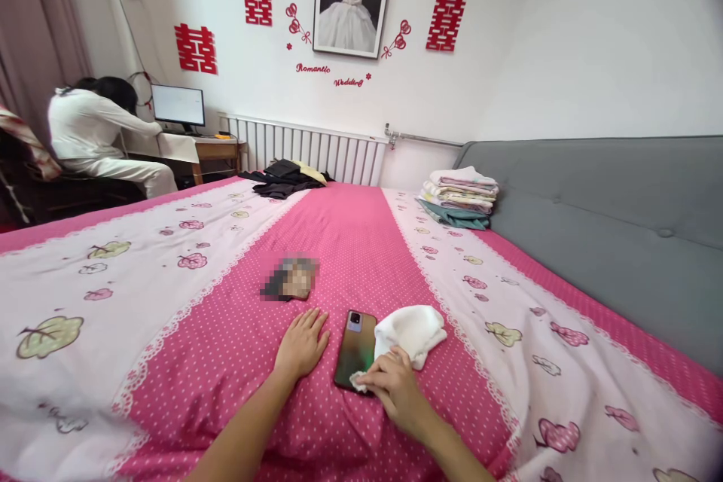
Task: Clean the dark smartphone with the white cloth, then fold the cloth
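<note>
A narrow lane of pink bedspread parts left hand from phone, while white cloth and right hand block the phone's right side. Beyond a pixelated item, open room stretches between dark clothes far left and a folded stack far right.

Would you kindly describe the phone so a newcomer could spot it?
On the bed, look between the left hand and right hand. There lies the dark, green-tinged phone, its visible camera block setting it apart from the white cloth and blurred item.
</note>
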### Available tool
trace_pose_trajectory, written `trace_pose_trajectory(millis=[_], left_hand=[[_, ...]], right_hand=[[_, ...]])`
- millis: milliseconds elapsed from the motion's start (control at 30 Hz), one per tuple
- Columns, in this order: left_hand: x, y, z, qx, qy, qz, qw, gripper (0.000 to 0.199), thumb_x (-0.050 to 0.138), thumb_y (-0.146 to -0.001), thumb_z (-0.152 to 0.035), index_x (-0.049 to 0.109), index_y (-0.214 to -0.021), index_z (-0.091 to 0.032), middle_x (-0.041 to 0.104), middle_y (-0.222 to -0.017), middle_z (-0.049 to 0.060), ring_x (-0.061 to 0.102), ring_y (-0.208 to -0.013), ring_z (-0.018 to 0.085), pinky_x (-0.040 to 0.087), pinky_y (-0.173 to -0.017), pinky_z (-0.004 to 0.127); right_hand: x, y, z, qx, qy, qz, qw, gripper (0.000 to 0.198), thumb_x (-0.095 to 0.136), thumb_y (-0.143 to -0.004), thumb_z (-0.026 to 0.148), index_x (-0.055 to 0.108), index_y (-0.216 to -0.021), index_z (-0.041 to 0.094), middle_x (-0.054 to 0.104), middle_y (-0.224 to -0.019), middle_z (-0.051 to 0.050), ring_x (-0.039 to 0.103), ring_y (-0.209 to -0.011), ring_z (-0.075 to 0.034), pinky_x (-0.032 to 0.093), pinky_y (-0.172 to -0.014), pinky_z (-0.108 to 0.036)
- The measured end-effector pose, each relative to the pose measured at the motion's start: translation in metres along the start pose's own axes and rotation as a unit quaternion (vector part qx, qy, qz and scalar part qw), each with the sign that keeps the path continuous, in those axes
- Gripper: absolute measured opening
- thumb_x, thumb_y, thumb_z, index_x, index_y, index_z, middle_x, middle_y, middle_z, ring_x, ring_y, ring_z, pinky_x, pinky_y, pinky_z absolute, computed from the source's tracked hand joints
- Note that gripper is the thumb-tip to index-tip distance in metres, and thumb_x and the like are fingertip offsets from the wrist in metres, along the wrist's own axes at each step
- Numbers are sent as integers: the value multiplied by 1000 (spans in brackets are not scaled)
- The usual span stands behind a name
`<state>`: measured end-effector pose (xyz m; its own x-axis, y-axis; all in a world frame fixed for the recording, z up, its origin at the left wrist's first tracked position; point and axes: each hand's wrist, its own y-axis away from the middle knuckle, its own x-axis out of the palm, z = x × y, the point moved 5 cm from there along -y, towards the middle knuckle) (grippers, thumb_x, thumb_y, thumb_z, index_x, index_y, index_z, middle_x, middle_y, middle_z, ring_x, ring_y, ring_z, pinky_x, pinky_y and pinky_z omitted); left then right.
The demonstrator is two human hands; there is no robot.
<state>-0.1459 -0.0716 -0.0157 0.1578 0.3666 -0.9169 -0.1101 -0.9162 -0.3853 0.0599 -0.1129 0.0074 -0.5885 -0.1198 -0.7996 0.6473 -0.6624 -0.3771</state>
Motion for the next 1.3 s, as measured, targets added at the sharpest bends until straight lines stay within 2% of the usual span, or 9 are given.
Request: trace_pose_trajectory(millis=[200,400,767,1000,1300], left_hand=[[5,0,3,-2,2,0,1000,45,36,-90,-38,50,-127,-18,51,-132,10,44,-123,24,30,-104,42],[2,1,1,-5,0,-6,1000,44,37,-89,-37,51,-126,-19,52,-131,10,45,-122,23,31,-104,41],[-2,1,-3,2,-4,1,1000,43,35,-90,-36,50,-127,-18,53,-131,10,45,-122,23,30,-104,40],[-3,0,-3,-1,-5,15,1000,44,36,-90,-35,49,-128,-17,51,-132,10,43,-123,23,31,-104,41],[-3,-1,-3,0,0,19,1000,45,36,-90,-40,49,-128,-18,51,-132,10,44,-124,24,31,-104,42]], right_hand=[[12,-2,20,-45,-11,27,999,22,51,-88,20,69,-91,31,62,-82,1,55,-84,-13,15,-101,-44],[24,-25,23,-66,-9,25,997,21,53,-87,21,70,-91,33,62,-84,1,53,-84,-13,20,-98,-40],[28,-57,7,-7,25,-12,1000,18,56,-86,32,69,-97,36,58,-86,0,46,-90,-15,31,-85,-30],[28,-70,-4,11,23,-3,1000,18,57,-86,31,69,-97,37,57,-83,2,47,-87,-14,30,-83,-29],[22,-94,-34,107,100,-35,989,19,52,-88,34,71,-92,32,62,-87,-1,49,-91,-17,30,-83,-30]])
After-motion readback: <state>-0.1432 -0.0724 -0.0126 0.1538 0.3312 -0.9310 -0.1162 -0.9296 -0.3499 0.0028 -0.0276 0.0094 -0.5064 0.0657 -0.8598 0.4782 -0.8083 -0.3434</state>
